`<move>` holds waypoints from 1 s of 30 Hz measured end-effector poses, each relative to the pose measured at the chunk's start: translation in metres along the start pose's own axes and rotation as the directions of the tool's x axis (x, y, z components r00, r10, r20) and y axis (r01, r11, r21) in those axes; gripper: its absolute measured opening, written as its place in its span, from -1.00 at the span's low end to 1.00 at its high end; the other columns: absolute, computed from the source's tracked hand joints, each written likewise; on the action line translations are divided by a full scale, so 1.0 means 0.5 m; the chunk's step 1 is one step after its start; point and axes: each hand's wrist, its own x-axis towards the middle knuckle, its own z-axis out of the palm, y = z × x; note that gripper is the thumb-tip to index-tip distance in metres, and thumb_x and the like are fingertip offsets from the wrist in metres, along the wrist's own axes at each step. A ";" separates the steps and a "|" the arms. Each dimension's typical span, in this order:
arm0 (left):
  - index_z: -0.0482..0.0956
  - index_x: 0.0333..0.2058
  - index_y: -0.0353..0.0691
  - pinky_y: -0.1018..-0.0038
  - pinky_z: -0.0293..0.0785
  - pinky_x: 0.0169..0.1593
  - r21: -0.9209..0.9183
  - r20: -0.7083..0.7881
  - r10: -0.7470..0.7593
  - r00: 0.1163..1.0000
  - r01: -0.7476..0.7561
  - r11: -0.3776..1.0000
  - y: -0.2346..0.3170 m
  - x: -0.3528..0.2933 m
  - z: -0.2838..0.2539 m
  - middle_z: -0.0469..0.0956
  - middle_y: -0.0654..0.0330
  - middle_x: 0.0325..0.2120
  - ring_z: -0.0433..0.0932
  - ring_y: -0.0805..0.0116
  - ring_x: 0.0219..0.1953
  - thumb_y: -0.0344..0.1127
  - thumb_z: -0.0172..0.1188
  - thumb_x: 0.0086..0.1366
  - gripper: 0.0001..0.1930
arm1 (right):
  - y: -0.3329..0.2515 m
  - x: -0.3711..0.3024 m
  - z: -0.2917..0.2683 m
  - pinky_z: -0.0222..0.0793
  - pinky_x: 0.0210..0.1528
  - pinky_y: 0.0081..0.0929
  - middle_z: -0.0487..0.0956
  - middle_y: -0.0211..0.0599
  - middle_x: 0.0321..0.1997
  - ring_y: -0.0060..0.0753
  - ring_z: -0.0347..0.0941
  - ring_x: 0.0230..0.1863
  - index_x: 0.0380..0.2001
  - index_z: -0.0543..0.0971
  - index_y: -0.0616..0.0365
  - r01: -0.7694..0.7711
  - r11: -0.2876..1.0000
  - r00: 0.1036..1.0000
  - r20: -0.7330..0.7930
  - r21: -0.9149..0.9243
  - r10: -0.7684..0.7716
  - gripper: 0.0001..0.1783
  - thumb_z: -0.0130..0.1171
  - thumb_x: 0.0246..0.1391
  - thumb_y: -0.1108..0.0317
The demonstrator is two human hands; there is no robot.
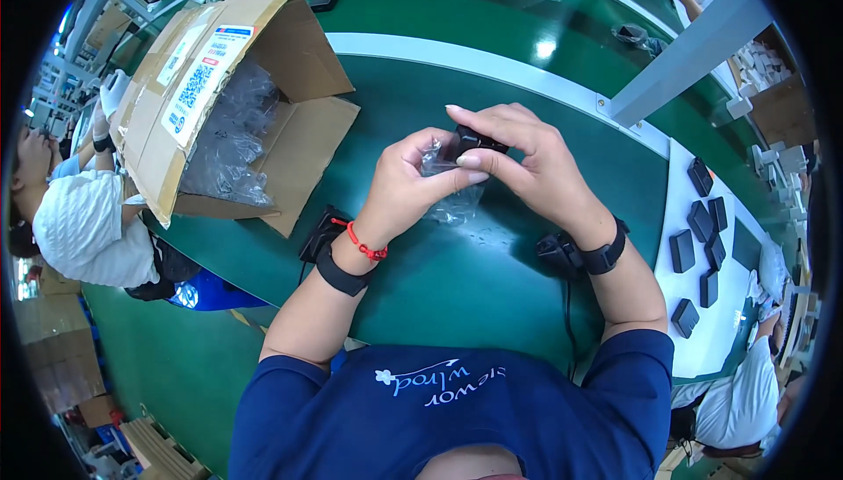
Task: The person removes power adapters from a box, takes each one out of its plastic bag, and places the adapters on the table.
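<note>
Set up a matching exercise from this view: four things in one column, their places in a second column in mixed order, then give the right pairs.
Things:
1. small black part
2. cardboard box
3. dark flat blocks
4. red string bracelet

Places:
A. on the white surface at the right
B. around the left wrist
C. pinched between the fingers of both hands, at a clear plastic bag
D. lying open on its side on the green table, at the left

Pairs: 1-C, 2-D, 3-A, 4-B
</note>
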 end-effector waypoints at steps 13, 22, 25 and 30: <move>0.51 -0.30 -0.34 0.66 0.45 -0.26 -0.331 -0.130 0.006 0.991 -0.049 0.942 -0.005 -0.002 -0.009 0.57 0.22 -0.44 0.51 0.60 -0.37 -0.44 0.28 0.13 -0.82 | -0.019 -0.006 0.036 0.30 -0.01 -0.53 0.53 -0.31 -0.04 -0.49 0.43 -0.13 0.15 0.35 0.18 -0.306 0.925 0.939 0.233 0.227 0.253 -0.55 0.02 0.21 0.31; 0.48 -0.23 -0.35 0.60 0.47 -0.20 -0.358 -0.054 -0.182 0.982 0.151 0.922 0.004 0.013 -0.015 0.56 0.24 -0.31 0.52 0.55 -0.28 -0.43 0.33 0.08 -0.71 | 0.031 0.004 0.018 0.30 -0.10 -0.62 0.53 -0.34 -0.12 -0.58 0.43 -0.23 0.08 0.38 0.18 -0.290 0.732 0.941 0.041 0.616 0.337 -0.59 0.02 0.21 0.25; 0.46 -0.21 -0.34 0.58 0.46 -0.18 -0.296 0.073 -0.237 0.969 0.248 0.923 -0.002 0.015 -0.017 0.55 0.25 -0.30 0.52 0.55 -0.26 -0.41 0.36 0.05 -0.66 | 0.031 0.008 0.018 0.29 -0.09 -0.64 0.52 -0.36 -0.12 -0.60 0.43 -0.22 0.09 0.37 0.16 -0.203 0.751 0.942 -0.084 0.628 0.324 -0.58 0.03 0.20 0.25; 0.45 -0.20 -0.33 0.60 0.46 -0.20 -0.164 0.074 -0.150 0.986 0.160 0.973 -0.033 0.003 -0.009 0.55 0.26 -0.32 0.52 0.56 -0.26 -0.39 0.38 0.02 -0.62 | 0.033 0.014 0.005 0.31 -0.13 -0.66 0.55 -0.43 -0.21 -0.64 0.43 -0.24 -0.06 0.49 0.21 -0.343 0.752 0.913 0.013 0.564 0.407 -0.68 0.08 0.17 0.27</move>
